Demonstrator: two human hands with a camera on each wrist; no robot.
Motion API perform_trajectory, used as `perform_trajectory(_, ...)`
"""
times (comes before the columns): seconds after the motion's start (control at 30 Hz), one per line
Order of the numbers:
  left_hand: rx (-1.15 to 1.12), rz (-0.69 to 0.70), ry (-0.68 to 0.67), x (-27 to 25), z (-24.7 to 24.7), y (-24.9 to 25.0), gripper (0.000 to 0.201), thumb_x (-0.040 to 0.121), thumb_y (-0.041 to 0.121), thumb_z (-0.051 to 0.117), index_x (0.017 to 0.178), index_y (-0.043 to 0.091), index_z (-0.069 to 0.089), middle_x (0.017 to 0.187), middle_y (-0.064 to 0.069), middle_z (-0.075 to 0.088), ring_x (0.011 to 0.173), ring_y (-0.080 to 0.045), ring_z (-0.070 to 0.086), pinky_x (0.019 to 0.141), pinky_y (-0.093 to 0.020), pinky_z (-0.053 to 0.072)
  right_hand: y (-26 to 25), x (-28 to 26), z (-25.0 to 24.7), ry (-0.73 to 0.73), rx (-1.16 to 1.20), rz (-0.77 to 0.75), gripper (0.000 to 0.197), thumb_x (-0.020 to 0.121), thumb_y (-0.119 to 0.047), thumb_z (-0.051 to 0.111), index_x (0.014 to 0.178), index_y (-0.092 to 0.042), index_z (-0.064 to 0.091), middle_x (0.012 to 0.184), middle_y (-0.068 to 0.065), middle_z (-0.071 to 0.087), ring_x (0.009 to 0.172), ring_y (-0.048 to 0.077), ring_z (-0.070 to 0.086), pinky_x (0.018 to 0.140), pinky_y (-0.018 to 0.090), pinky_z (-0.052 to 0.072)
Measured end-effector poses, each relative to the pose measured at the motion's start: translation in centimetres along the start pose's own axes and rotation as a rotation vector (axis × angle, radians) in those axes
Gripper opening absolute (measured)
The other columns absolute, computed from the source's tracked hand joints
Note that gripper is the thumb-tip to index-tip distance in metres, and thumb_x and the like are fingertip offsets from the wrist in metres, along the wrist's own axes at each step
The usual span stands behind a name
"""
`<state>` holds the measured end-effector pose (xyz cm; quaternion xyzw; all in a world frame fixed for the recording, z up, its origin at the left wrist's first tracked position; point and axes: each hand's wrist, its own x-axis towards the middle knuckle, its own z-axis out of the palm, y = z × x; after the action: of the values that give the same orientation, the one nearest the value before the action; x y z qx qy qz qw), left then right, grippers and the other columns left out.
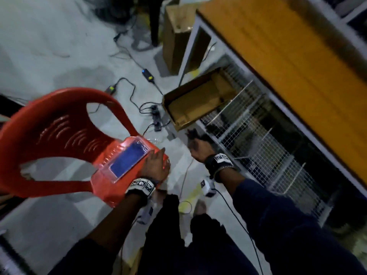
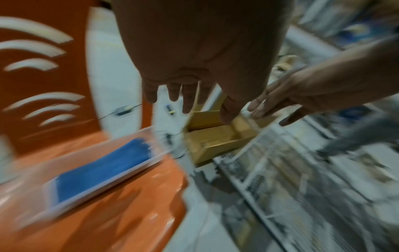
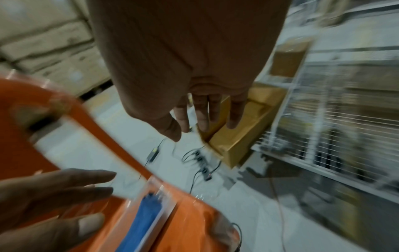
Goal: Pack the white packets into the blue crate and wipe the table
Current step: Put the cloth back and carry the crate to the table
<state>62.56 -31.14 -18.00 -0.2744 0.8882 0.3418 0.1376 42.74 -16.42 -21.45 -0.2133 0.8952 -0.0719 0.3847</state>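
A clear plastic box [image 1: 103,165] holding a folded blue cloth [image 1: 128,160] lies on the seat of a red plastic chair [image 1: 49,124]. My left hand [image 1: 156,163] hovers at the box's near end with straight, spread fingers [image 2: 185,100] and holds nothing. Whether it touches the box I cannot tell. My right hand [image 1: 196,147] hangs in the air to the right, beside the wire-mesh shelf [image 1: 268,145], its fingers [image 3: 205,119] relaxed and empty. No white packets or blue crate show in any view. All views are motion-blurred.
A yellow table top [image 1: 288,56] runs along the right above the mesh shelf. An open cardboard box [image 1: 198,104] sits on the floor by the table leg. A power strip [image 1: 156,118], adapters and cables lie across the grey floor. A taller cardboard box [image 1: 176,36] stands behind.
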Motion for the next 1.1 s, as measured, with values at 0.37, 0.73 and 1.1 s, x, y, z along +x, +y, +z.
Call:
perform_trajectory(0.37, 0.107, 0.181, -0.290, -3.5, 9.0, 17.6, 0.070, 0.096, 0.048, 0.056, 0.154, 0.019, 0.030, 0.140, -0.013, 0.058, 0.126, -0.033, 0.056, 0.101, -0.044, 0.048, 18.1, -17.5, -5.6, 0.104, 0.468, 0.220, 0.026, 0.097, -0.027, 0.052, 0.115, -0.022, 0.070, 0.101, 0.007, 0.070, 0.090, 0.029, 0.066, 0.074, 0.033, 0.052)
perform_trajectory(0.73, 0.353, 0.562, -0.380, -15.9, 23.9, 39.6, 0.060, 0.098, 0.049, 0.054, 0.147, 0.016, 0.043, 0.139, -0.008, 0.060, 0.122, -0.029, 0.060, 0.098, -0.038, 0.049, 38.4, -38.8, 1.2, 0.462, 0.941, 0.443, 0.024, 0.094, 0.000, 0.052, 0.077, -0.016, 0.054, 0.073, -0.001, 0.052, 0.080, 0.019, 0.050, 0.053, 0.014, 0.035)
perform_trajectory(1.1, 0.628, 0.947, -0.700, -27.0, 41.5, 53.0, 0.060, 0.092, 0.059, 0.050, 0.143, 0.028, 0.047, 0.133, -0.003, 0.064, 0.118, -0.026, 0.062, 0.097, -0.038, 0.051, 57.0, -56.5, 12.0, 0.736, 1.263, 0.900, 0.020, 0.093, -0.016, 0.059, 0.110, -0.018, 0.070, 0.122, 0.007, 0.069, 0.111, 0.027, 0.062, 0.089, 0.023, 0.043)
